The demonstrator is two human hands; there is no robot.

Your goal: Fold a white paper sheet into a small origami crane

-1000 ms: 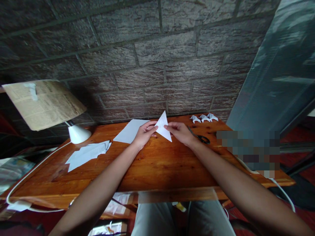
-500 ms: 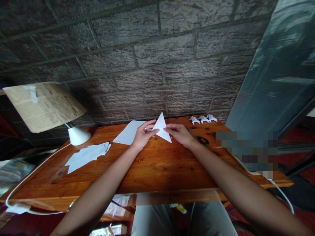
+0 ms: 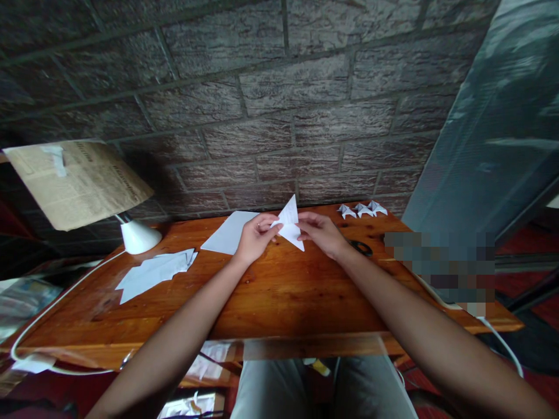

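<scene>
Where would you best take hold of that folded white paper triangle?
Judging by its shape, pinch the folded paper triangle at its two side edges, mid-height, one from each side, as the left hand and right hand do: its points are thin and would likely bend.

Loose paper sheets (image 3: 152, 273), one flat sheet (image 3: 227, 233), scissors (image 3: 360, 247), a lamp (image 3: 138, 237) and three folded shapes (image 3: 362, 209) are carried by the wooden counter (image 3: 283, 302).

Brick wall (image 3: 262, 99), wooden table (image 3: 279, 297) (glossy), lamp (image 3: 138, 235)

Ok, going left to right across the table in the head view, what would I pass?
Lamp → cut paper pile → flat sheet → left hand → folded paper → right hand → scissors.
</scene>
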